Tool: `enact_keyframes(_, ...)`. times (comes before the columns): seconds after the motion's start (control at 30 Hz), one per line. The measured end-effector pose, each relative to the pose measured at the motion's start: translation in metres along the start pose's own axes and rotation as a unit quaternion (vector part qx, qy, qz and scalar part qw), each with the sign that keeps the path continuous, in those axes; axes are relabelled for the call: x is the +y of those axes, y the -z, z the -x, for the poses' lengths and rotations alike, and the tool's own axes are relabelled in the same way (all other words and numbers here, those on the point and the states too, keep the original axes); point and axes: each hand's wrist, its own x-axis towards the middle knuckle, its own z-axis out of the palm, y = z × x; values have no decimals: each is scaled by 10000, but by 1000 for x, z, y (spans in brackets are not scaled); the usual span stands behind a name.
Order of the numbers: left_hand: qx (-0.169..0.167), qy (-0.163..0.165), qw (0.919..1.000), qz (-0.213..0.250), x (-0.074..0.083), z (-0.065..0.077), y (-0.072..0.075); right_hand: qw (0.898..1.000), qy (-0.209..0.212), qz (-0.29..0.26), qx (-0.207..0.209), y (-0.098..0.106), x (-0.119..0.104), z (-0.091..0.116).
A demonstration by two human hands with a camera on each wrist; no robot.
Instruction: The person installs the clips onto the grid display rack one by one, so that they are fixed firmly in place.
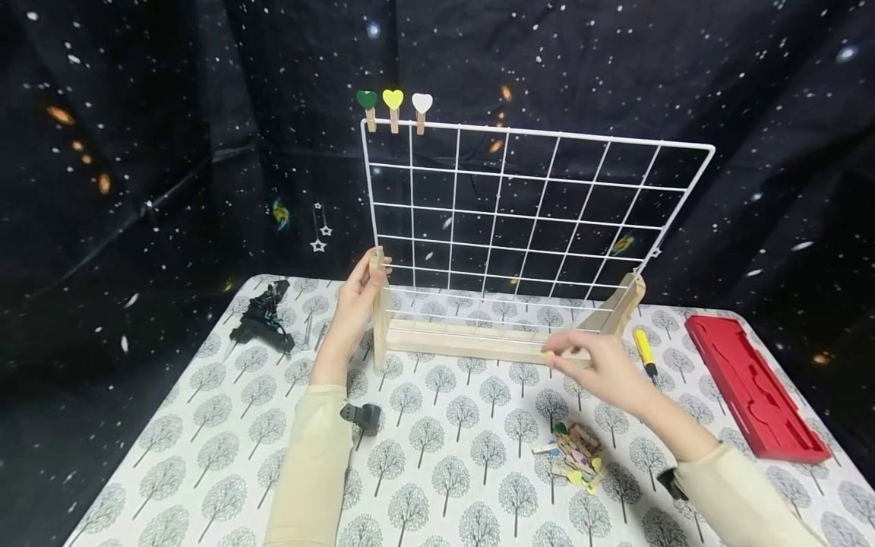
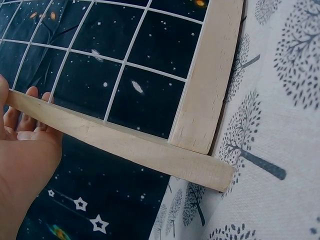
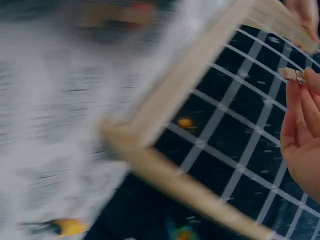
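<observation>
My left hand (image 1: 354, 300) holds the upper end of the left wooden side post (image 1: 380, 319), its fingertips behind the wood in the left wrist view. A white wire grid panel (image 1: 506, 175) leans back in this wooden stand. Three clothespins with hearts, one green (image 1: 367, 100), one yellow (image 1: 393, 99) and one white (image 1: 422, 103), are clipped along the grid's top left edge. Between thumb and fingers, my right hand (image 1: 595, 365) pinches a small wooden clothespin (image 3: 291, 74) with a metal spring. That hand is in front of the stand's lower wooden bar (image 1: 472, 341), toward its right end.
Several heart clothespins (image 1: 577, 460) lie piled on the tree-print tablecloth, below my right hand. A yellow-handled screwdriver (image 1: 644, 348) and a red tray (image 1: 752, 395) with shaped recesses lie to the right. At the back left sits a black object (image 1: 263, 319). A dark starry cloth hangs behind.
</observation>
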Motion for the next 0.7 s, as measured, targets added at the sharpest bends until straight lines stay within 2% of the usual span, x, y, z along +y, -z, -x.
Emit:
enact_keyframes(0.1, 17, 46, 10000, -19, -2, 1, -2, 9991, 157, -92, 385, 8, -17, -28)
enact_keyframes(0.2, 5, 91, 9999, -50, -4, 1, -3, 9978, 261, -278, 535, 21, -37, -55)
enact_keyframes(0.47, 34, 2, 10000, 11, 0, -7, -4, 9898, 983, -497, 902, 63, -100, -122)
enact_keyframes(0.57, 37, 14, 10000, -45, 1, -7, -2, 9899, 1027, -515, 832, 78, -130, -138)
enact_keyframes(0.7, 13, 107, 9999, -87, -1, -4, -1, 9914, 802, -480, 919, 93, -158, -155)
